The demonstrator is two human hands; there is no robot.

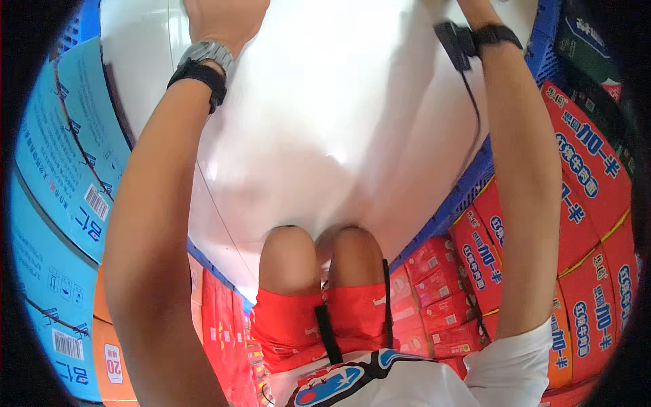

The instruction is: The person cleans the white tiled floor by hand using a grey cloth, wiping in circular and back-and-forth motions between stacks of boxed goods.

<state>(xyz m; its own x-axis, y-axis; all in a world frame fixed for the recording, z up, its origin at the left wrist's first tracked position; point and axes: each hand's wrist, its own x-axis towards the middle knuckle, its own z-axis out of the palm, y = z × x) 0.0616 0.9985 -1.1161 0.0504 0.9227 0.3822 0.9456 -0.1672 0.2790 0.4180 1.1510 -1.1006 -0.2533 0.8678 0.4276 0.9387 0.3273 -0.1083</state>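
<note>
Both my arms reach forward over a glossy white tiled floor (pixel 305 88). At the top edge, left of centre, is my left hand (pixel 227 19), with a silver watch (pixel 210 54) and a black strap (pixel 200 78) on the wrist. Its fingers lie outside the picture. Only a bit of my right hand (pixel 478 10) shows at the top right, smeared and cut off. A black strap (pixel 498 37) on that wrist carries a small black device (pixel 458 44) with a thin cable (pixel 477 102). Nothing held is visible in either hand.
Light-blue cartons (pixel 64 224) are stacked on my left, above an orange carton (pixel 112 359). Red cartons with yellow straps (pixel 593 271) stand on my right, by a blue plastic pallet (pixel 468 169). Dark green cartons (pixel 586 51) sit farther right. Red packs (pixel 441 292) lie behind my knees (pixel 288 261).
</note>
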